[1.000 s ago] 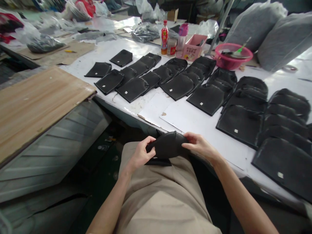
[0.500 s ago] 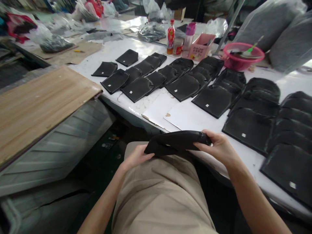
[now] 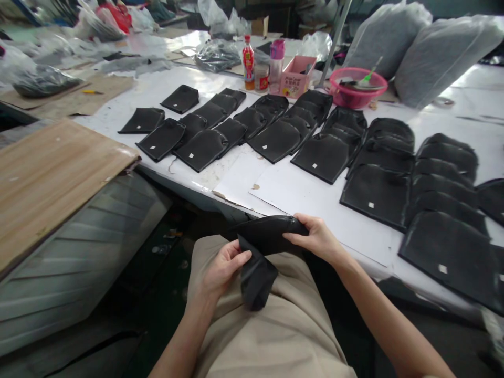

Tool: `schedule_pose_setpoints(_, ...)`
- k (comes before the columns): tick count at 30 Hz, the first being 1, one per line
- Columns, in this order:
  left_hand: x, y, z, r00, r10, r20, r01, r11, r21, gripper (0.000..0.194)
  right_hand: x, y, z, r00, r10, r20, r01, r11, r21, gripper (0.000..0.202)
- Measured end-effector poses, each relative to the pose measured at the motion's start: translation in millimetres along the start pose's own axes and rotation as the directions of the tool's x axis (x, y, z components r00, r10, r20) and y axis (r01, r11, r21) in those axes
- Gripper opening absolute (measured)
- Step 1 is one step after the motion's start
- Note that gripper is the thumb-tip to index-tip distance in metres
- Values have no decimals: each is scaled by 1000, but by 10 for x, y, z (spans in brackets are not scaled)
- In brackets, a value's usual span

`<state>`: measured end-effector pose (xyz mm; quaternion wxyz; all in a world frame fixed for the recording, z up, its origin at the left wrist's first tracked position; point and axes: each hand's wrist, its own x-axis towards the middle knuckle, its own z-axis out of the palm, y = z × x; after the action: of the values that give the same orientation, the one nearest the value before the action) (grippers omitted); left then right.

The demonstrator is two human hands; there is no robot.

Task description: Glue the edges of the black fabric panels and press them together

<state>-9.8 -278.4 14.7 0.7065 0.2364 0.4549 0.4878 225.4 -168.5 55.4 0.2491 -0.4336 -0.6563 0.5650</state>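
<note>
Over my lap, beside the table [image 3: 271, 189], my left hand [image 3: 226, 265] pinched a black flap [image 3: 255, 278] while my right hand [image 3: 315, 236] gripped the black piece [image 3: 271, 231] by its end.

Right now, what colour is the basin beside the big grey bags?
The basin is bright pink; it shows best in the head view.

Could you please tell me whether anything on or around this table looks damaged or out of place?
Yes, the white covering looks worn: brown patches show along its near edge, as if torn. The wooden board also looks chipped at its corner nearest the table. The black pieces lie in overlapping rows, and I see no spill.
</note>
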Motion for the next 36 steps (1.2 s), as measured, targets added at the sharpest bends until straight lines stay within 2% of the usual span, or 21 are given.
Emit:
schedule_pose_setpoints(4,71,-3,155,994,72,-78,-80,991,-103,34,6,58,56,1000,21,10,-22,999,24,24)
schedule_pose_setpoints(8,118,-7,240,993,88,-81,-98,986,-131,33,5,82,97,999,31,13,-31,999,15,23)
schedule_pose_setpoints(14,139,-61,264,991,118,-67,-128,978,-165,27,17,120,139,998,44,44,-46,997,57,22)
schedule_pose_setpoints(17,96,-68,232,983,172,-68,-175,983,-51,28,16,156,157,994,94,55,-101,987,128,26)
schedule_pose_setpoints(20,34,-73,143,946,303,-118,-263,927,268,27,10,204,180,981,171,92,-191,940,284,29)
schedule_pose_setpoints(21,19,-80,98,916,377,-134,-294,861,415,25,8,222,190,975,194,109,-220,912,346,31)
schedule_pose_setpoints(22,10,-92,44,869,472,-149,-317,762,564,23,7,239,201,969,212,129,-247,881,403,32)
schedule_pose_setpoints(23,9,-110,-15,799,578,-165,-321,642,696,22,6,257,213,963,226,148,-269,849,454,33)
schedule_pose_setpoints(24,16,-134,-78,708,682,-185,-300,527,795,25,6,274,225,957,236,167,-288,819,496,34)
schedule_pose_setpoints(25,32,-162,-141,608,764,-214,-264,450,853,34,7,289,237,952,243,185,-305,791,530,35)
schedule_pose_setpoints(26,54,-194,-200,524,810,-263,-236,434,870,46,9,304,249,947,248,204,-320,766,557,35)
schedule_pose_setpoints(27,79,-227,-252,484,808,-336,-230,488,842,58,11,317,260,943,249,219,-331,745,579,35)
schedule_pose_setpoints(28,103,-260,-293,511,749,-421,-244,597,764,65,15,329,269,941,247,231,-338,727,598,35)
schedule_pose_setpoints(29,124,-289,-322,601,635,-486,-258,729,634,66,19,340,278,939,243,241,-342,711,614,35)
schedule_pose_setpoints(30,139,-313,-337,716,486,-501,-250,849,465,63,23,349,285,939,238,249,-344,699,627,35)
schedule_pose_setpoints(31,147,-331,-339,815,335,-472,-214,932,291,59,28,358,291,940,234,249,-341,693,635,35)
schedule_pose_setpoints(32,147,-341,-330,877,215,-429,-168,975,144,56,31,367,294,943,234,238,-333,695,637,36)
schedule_pose_setpoints(33,142,-344,-312,905,141,-401,-137,990,39,55,32,376,295,947,239,213,-320,705,633,38)
schedule_pose_setpoints(34,134,-340,-289,909,114,-401,-135,991,-25,55,30,387,294,952,249,177,-304,722,621,40)
schedule_pose_setpoints(36,115,-316,-244,879,130,-459,-179,982,-65,54,14,418,287,960,267,87,-266,767,584,47)
